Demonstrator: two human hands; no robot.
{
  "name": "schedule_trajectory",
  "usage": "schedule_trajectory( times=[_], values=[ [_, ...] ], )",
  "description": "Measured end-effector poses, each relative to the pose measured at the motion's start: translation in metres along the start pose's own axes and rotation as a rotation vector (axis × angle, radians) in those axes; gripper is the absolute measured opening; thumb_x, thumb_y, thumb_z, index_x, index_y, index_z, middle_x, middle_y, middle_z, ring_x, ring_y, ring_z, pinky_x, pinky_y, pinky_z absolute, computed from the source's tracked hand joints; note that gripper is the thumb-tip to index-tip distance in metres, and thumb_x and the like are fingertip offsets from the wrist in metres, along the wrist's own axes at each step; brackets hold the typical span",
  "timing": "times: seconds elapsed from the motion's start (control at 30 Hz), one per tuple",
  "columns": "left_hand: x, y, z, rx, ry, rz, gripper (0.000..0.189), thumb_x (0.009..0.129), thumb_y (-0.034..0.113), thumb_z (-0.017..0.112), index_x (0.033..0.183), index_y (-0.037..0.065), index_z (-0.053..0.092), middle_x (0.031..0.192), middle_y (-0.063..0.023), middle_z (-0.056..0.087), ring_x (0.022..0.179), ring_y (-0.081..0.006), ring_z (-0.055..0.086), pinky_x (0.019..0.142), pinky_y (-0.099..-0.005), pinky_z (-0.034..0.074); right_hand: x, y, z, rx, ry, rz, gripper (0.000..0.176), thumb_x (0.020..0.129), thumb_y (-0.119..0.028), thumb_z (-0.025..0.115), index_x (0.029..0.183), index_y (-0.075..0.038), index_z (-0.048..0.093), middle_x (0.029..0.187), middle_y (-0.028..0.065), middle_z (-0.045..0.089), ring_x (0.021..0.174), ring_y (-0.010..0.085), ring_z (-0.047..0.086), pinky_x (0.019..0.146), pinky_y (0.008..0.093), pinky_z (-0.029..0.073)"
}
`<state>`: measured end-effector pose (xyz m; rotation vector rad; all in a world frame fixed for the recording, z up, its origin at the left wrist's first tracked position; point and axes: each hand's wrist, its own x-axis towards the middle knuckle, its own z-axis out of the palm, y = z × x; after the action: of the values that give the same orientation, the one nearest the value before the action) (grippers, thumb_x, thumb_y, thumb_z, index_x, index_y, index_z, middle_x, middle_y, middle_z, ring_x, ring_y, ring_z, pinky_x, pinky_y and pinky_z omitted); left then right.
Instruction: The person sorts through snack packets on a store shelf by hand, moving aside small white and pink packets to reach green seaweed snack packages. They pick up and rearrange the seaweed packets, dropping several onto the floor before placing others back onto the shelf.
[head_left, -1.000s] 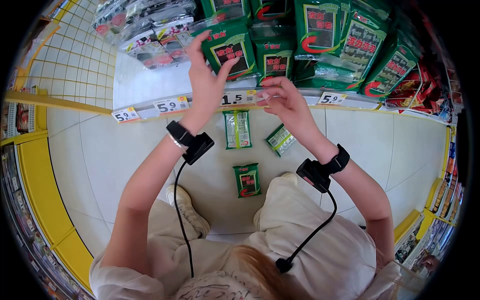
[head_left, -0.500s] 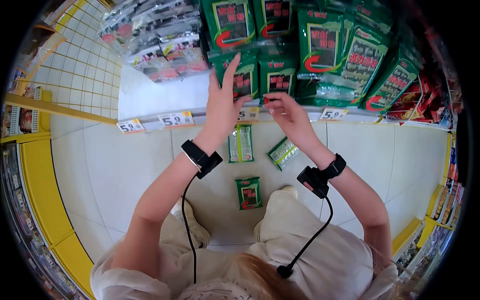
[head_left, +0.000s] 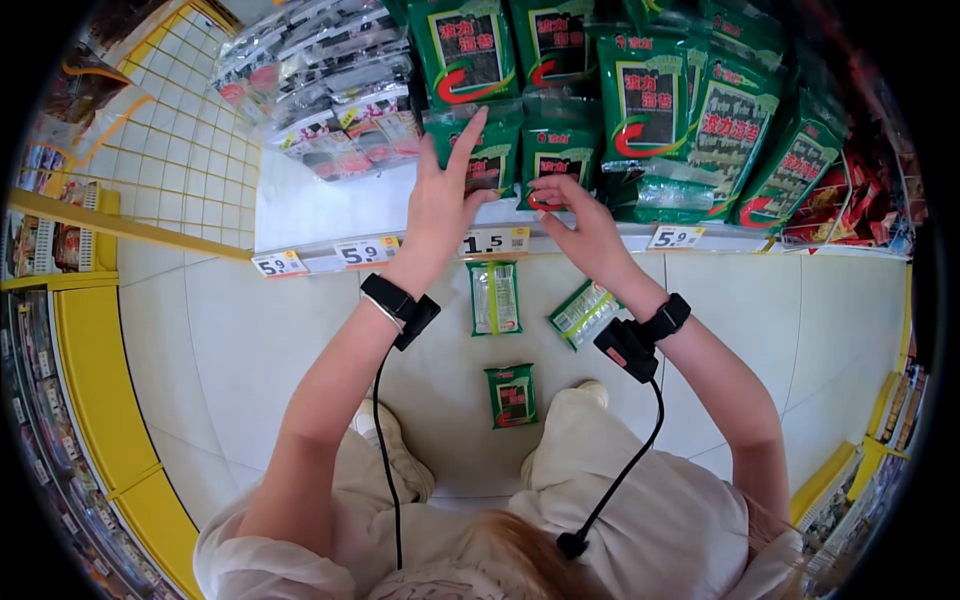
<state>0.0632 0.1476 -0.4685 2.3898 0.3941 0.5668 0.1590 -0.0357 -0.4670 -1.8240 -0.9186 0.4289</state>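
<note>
My left hand [head_left: 443,205] lies against the front of a green seaweed packet [head_left: 492,165] at the shelf's edge, fingers spread and thumb by its lower side. Just right of it stands a second green seaweed packet [head_left: 560,155]. At its lower edge is my right hand [head_left: 585,228], fingers slightly bent and thumb apart, fingertips touching or very near the packet. More green seaweed packets [head_left: 465,55] stand behind in rows. On the floor between shelf and feet lie three more: a back-up packet [head_left: 494,298], a slanted packet [head_left: 584,312] and a front-up packet [head_left: 512,397].
Silvery snack packs [head_left: 330,110] fill the shelf's left part. Price tags [head_left: 366,253] line the shelf's front rail. A yellow wire grid [head_left: 190,130] stands left, red packs [head_left: 830,190] right. Wrist devices [head_left: 628,348] trail black cables. Yellow shelving [head_left: 100,370] flanks the floor.
The view has shifted slightly, so the shelf and floor packets appear a little lower and further right. My right fingers have moved slightly over the lower front of the second packet. My left hand stays on its packet.
</note>
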Motion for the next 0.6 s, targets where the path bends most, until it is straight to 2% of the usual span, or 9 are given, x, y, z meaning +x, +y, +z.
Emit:
schedule_trajectory(
  times=[0.13,0.23,0.3,0.33,0.37,0.43,0.47,0.53,0.6],
  values=[
    [-0.011,0.001,-0.002,0.114,0.03,0.044,0.106,0.069,0.009,0.084,0.154,0.025,0.023,0.134,-0.0323,0.039,0.106,-0.0505,0.056,0.086,-0.0459,0.054,-0.013,-0.004,-0.008,0.055,-0.031,0.06,0.033,0.088,0.003,0.056,0.12,-0.004,0.057,0.105,0.0095,0.069,0.102,0.0178,0.066,0.073,0.028,0.051],
    [-0.019,0.0,-0.007,0.069,-0.017,0.047,0.102,0.072,0.012,0.083,0.154,0.024,0.024,0.136,-0.0335,0.037,0.111,-0.0513,0.053,0.091,-0.0471,0.052,-0.018,-0.001,-0.009,0.089,-0.025,0.026,0.03,0.089,0.003,0.054,0.118,-0.004,0.058,0.104,0.0088,0.07,0.103,0.0169,0.066,0.07,0.027,0.049],
    [-0.023,0.0,-0.012,0.084,-0.018,0.137,0.1,0.073,0.015,0.083,0.154,0.023,0.025,0.138,-0.0349,0.034,0.119,-0.05,0.049,0.097,-0.0471,0.048,-0.021,-0.003,-0.008,0.104,-0.011,0.017,0.027,0.089,0.003,0.054,0.115,-0.004,0.059,0.103,0.0082,0.07,0.104,0.0162,0.067,0.069,0.0264,0.048],
    [-0.027,0.002,-0.014,0.106,-0.004,0.124,0.092,0.075,0.015,0.082,0.151,0.024,0.031,0.13,-0.0311,0.039,0.114,-0.0467,0.051,0.094,-0.0478,0.047,-0.021,-0.005,-0.008,0.096,-0.013,0.015,0.027,0.089,0.003,0.053,0.115,-0.004,0.06,0.102,0.0081,0.07,0.104,0.0161,0.067,0.068,0.0262,0.048],
    [-0.031,0.003,-0.013,0.104,-0.01,0.123,0.092,0.075,0.015,0.082,0.151,0.024,0.031,0.13,-0.0311,0.039,0.114,-0.0467,0.051,0.094,-0.0478,0.047,-0.02,-0.007,-0.008,0.087,-0.012,0.007,0.026,0.089,0.003,0.053,0.114,-0.004,0.06,0.102,0.0081,0.07,0.103,0.016,0.067,0.068,0.026,0.048],
    [-0.043,0.006,-0.014,0.198,0.38,0.201,0.066,0.077,0.01,0.076,0.137,0.023,0.051,0.12,-0.0237,0.045,0.099,-0.0387,0.054,0.079,-0.0438,0.05,-0.021,-0.008,-0.008,0.087,0.005,0.008,0.026,0.09,0.003,0.053,0.113,-0.004,0.061,0.102,0.0082,0.07,0.103,0.0159,0.067,0.068,0.0261,0.048],
    [-0.06,-0.002,-0.01,0.229,0.401,0.363,0.049,0.078,0.009,0.072,0.125,0.014,0.059,0.107,-0.0188,0.047,0.091,-0.0327,0.052,0.073,-0.0416,0.047,-0.021,-0.009,-0.008,0.084,0.008,0.005,0.025,0.09,0.003,0.053,0.112,-0.004,0.061,0.102,0.008,0.07,0.102,0.016,0.067,0.068,0.0262,0.048],
    [-0.111,-0.011,0.002,0.194,-0.02,0.473,0.046,0.076,0.013,0.073,0.12,0.007,0.059,0.104,-0.0181,0.048,0.095,-0.0339,0.051,0.076,-0.0431,0.046,-0.022,-0.009,-0.007,0.081,0.014,0.004,0.024,0.09,0.003,0.053,0.112,-0.004,0.061,0.101,0.0079,0.07,0.101,0.0161,0.067,0.068,0.0263,0.048],
    [-0.152,-0.011,0.024,0.011,-0.469,0.199,0.062,0.079,0.023,0.076,0.128,0.003,0.044,0.121,-0.0273,0.042,0.111,-0.0447,0.045,0.089,-0.05,0.044,-0.022,-0.009,-0.006,0.047,0.021,-0.001,0.023,0.09,0.003,0.053,0.11,-0.003,0.061,0.101,0.0075,0.07,0.101,0.0162,0.067,0.068,0.0263,0.048]
  ],
)
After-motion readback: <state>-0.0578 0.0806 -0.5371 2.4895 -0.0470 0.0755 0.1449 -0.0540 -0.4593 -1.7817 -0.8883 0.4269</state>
